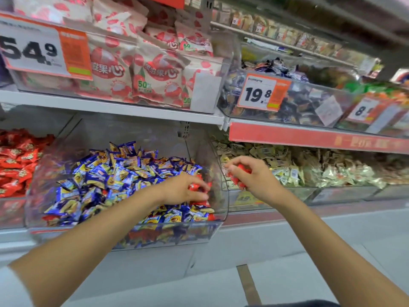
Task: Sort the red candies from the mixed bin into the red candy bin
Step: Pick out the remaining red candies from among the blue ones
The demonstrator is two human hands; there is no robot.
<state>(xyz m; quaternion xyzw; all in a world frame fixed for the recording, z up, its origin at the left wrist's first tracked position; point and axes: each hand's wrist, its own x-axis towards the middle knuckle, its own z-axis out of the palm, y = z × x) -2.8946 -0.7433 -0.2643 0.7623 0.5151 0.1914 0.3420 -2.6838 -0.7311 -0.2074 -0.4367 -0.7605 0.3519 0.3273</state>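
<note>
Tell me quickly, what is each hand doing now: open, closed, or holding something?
Left hand: holding a red candy inside the mixed bin.
Right hand: holding several red candies.

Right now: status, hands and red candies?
Left hand grips red candies in mixed bin. Right hand holds more, by its right wall. Red candy bin far left; nothing seen blocking.

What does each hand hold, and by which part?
Left hand grips a red candy in the mixed bin; right hand clutches several red candies. Which part of them cannot be told.
</note>
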